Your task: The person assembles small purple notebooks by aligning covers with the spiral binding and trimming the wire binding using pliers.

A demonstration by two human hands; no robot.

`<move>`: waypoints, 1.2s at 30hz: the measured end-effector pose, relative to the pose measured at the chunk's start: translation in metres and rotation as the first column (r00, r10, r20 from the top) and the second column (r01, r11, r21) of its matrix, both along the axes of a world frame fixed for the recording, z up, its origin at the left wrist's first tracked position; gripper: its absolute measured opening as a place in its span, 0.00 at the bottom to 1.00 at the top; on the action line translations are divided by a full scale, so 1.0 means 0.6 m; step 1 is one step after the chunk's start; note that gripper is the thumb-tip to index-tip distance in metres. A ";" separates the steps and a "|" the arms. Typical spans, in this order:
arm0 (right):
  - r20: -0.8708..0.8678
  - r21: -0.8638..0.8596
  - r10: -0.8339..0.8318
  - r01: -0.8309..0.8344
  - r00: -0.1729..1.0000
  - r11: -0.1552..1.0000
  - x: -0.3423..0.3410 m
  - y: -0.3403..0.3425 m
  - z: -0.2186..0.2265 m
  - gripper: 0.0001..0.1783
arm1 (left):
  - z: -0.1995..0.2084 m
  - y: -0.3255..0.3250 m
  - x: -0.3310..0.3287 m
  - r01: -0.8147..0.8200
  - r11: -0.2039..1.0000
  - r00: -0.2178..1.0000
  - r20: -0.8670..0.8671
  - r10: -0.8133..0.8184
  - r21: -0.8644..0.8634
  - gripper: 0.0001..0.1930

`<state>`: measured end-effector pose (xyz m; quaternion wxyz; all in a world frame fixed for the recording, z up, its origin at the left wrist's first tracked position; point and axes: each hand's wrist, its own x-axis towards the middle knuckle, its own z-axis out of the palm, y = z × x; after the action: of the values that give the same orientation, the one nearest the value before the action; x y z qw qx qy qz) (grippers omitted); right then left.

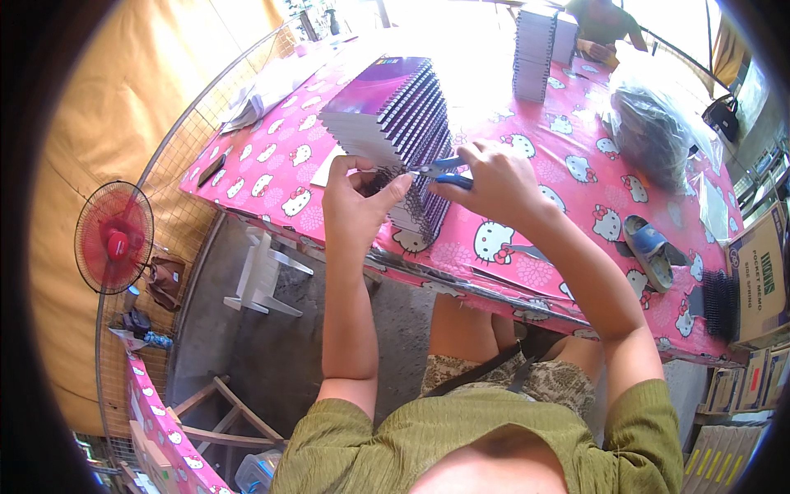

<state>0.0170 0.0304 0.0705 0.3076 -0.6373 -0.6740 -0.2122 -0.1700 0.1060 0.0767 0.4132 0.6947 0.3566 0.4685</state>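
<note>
A tall stack of spiral-bound notebooks (380, 92) with a purple cover on top stands near the table's front edge, its dark coils facing right. At the near corner of the stack, my left hand (352, 202) pinches the black spiral coil (385, 178) between thumb and fingers. My right hand (498, 177) grips pliers (452, 177) with blue handles. Their jaws point left and meet the coil close to my left thumb. Exactly which bit of wire the jaws touch is too small to tell.
Pink patterned cloth covers the table (300, 154). Another notebook stack (533, 58) stands at the back, near a person (607, 25). On the right are a plastic bag (650, 123), a blue slipper (648, 247), black coils (719, 305) and a cardboard box (759, 276). A fan (115, 239) stands left.
</note>
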 end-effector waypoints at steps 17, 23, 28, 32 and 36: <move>-0.105 -0.496 -0.092 0.028 0.990 0.868 -0.012 0.002 0.011 0.38 | -0.015 0.015 -0.011 0.081 0.979 0.996 -0.007 -0.084 -0.188 0.20; 0.028 0.001 -0.008 0.008 1.000 1.000 0.031 -0.012 -0.040 0.35 | -0.006 -0.005 -0.002 0.033 0.973 0.999 -0.024 -0.040 -0.230 0.19; -0.109 -0.527 -0.090 0.019 0.990 0.850 -0.011 -0.001 0.006 0.30 | -0.038 0.013 -0.002 0.072 0.991 0.995 0.072 -0.064 -0.109 0.19; -0.122 -0.483 -0.106 0.034 0.987 0.875 0.008 -0.019 -0.014 0.29 | -0.028 0.001 -0.001 0.036 0.965 0.999 0.040 -0.027 -0.261 0.22; 0.038 -0.111 -0.017 0.021 0.999 0.994 0.032 -0.015 -0.048 0.33 | -0.023 -0.009 0.006 0.049 0.955 0.997 0.072 -0.028 -0.294 0.22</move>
<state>0.0364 0.0213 0.0418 0.2570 -0.6556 -0.6843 -0.1891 -0.1661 0.1005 0.0628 0.5330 0.6160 0.3948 0.4250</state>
